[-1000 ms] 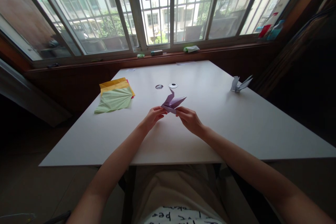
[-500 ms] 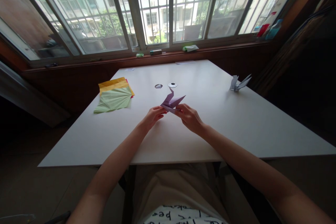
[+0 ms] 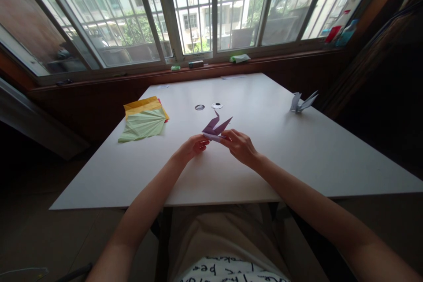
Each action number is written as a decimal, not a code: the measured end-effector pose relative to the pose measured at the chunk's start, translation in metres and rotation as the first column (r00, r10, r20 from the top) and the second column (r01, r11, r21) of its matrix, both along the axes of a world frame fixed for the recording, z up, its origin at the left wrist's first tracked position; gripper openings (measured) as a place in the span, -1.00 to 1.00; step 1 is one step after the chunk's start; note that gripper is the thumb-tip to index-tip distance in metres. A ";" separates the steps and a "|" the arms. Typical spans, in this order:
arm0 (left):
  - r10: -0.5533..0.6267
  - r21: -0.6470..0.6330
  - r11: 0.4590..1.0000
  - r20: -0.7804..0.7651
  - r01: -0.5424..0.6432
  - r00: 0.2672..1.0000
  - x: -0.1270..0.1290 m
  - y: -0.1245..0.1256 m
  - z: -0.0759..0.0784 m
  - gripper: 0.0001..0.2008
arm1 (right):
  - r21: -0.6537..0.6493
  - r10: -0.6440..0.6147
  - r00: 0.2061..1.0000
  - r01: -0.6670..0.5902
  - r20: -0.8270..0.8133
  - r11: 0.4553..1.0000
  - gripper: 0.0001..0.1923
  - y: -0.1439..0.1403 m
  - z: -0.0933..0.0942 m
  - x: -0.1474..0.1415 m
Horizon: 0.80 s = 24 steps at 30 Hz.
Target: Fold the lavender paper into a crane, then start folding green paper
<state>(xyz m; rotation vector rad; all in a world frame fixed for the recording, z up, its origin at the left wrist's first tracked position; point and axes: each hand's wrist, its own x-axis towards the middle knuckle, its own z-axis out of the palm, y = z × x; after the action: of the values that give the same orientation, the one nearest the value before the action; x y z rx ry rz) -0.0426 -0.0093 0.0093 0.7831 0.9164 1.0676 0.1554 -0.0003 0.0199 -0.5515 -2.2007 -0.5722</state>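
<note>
A purple origami crane [image 3: 214, 128] is held above the middle of the white table [image 3: 264, 158], its bent head and one pointed end sticking up. My left hand [image 3: 194, 145] grips its left end, thumb and fingers closed at the paper's edge. On the other side my right hand [image 3: 239, 143] pinches the near right part between thumb and fingers. The fingers cover some of the near wing.
Green pleated paper [image 3: 143, 125] overlaps yellow paper [image 3: 142, 104] at the left. Two round stickers [image 3: 217, 105] lie beyond the crane. A grey origami crane [image 3: 300, 103] stands near the right edge. Small items, including a green-white packet [image 3: 240, 58], rest on the windowsill.
The crane tilts slightly differently between my hands, its right point a little narrower in view. Both hands keep nearly the same place.
</note>
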 end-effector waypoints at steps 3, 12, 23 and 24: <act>0.000 0.003 1.000 0.005 0.000 1.000 0.000 -0.001 0.002 -0.84 | -0.008 0.008 1.000 -0.008 -0.019 1.000 -0.72 0.000 0.001 -0.001; 0.023 0.045 0.999 0.026 -0.024 0.999 0.000 -0.003 0.005 -0.82 | -0.138 0.088 0.983 -0.111 -0.159 0.984 -0.70 -0.002 0.003 0.002; 0.043 0.074 0.996 0.052 -0.047 0.998 -0.003 -0.005 0.011 -0.79 | -0.126 0.028 0.910 -0.088 -0.415 0.988 -0.73 0.003 0.011 0.007; 0.031 0.079 0.996 0.044 -0.034 0.999 -0.003 -0.005 0.010 -0.79 | -0.135 0.024 0.916 -0.086 -0.401 0.987 -0.75 0.004 0.012 0.007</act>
<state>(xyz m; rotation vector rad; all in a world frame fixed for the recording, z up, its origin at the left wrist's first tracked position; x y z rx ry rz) -0.0459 -0.0144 0.0194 0.8106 0.8573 1.1507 0.1625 0.0034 0.0315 -0.6222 -1.8692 -0.2356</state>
